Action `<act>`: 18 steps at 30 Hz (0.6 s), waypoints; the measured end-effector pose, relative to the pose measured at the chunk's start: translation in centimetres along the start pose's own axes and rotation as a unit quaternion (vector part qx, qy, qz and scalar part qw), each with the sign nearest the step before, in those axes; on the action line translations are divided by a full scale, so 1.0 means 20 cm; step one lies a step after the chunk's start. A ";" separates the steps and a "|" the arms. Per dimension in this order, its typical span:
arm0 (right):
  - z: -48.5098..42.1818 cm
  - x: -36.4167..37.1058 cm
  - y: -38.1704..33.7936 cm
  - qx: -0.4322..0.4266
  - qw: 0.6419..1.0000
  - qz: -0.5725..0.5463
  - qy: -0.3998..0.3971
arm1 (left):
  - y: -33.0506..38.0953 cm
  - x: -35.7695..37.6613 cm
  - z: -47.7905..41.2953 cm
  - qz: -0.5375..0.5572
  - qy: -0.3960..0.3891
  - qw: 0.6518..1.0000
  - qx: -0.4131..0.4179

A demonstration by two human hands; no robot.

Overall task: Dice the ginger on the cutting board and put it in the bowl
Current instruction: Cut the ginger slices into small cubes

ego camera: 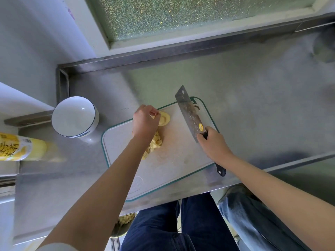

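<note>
Nearest the person, under the table (253, 105) edge and well back from the left grip (144, 122), a metal container (125, 219) held small yellow cubes. On the green-rimmed cutting board (174, 165), a heap of cut ginger pieces (155, 143) lay right beneath that grip's wrist. The left grip was curled, thumb and fingertips pinching a thin ginger slice (153, 116), and the ginger chunk (165, 119) sat on the board just beyond its fingers. Well apart to the right, the right grip (213, 144) was clenched round the black handle of a cleaver (190, 113), whose tilted blade reached away from it over the board's far corner. Left of the left grip stood a white bowl (94, 122), and farther left a yellow bottle (21, 146). Beyond both grips ran a frosted window (181, 15).
</note>
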State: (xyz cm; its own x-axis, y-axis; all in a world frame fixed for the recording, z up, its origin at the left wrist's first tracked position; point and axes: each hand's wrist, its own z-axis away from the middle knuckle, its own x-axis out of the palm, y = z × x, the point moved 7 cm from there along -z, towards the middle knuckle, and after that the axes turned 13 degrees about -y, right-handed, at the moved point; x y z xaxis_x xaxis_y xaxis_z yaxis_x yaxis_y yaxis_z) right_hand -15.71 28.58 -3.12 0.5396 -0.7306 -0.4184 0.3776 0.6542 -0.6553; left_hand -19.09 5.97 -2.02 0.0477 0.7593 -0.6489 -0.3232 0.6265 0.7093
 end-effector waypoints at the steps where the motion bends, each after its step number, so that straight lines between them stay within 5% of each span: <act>1: 0.00 0.01 0.00 -0.001 1.000 0.002 -0.004 | 0.00 0.02 0.00 -0.024 -0.008 1.000 0.005; 10: 0.01 0.01 0.01 -0.001 1.000 0.005 0.000 | -0.02 0.04 0.05 -0.049 -0.022 0.998 0.037; 18: 0.02 0.02 0.00 -0.007 1.000 0.023 0.003 | -0.06 0.08 -0.02 -0.056 -0.098 0.993 -0.044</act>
State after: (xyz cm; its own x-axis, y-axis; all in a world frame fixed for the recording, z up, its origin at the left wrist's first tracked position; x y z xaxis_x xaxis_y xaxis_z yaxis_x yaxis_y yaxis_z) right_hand -15.24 28.31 -3.00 0.5522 -0.7005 -0.4522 0.3411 0.6847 -0.6441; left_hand -19.01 6.40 -3.94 0.2677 0.7106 -0.6507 -0.3857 0.6979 0.6035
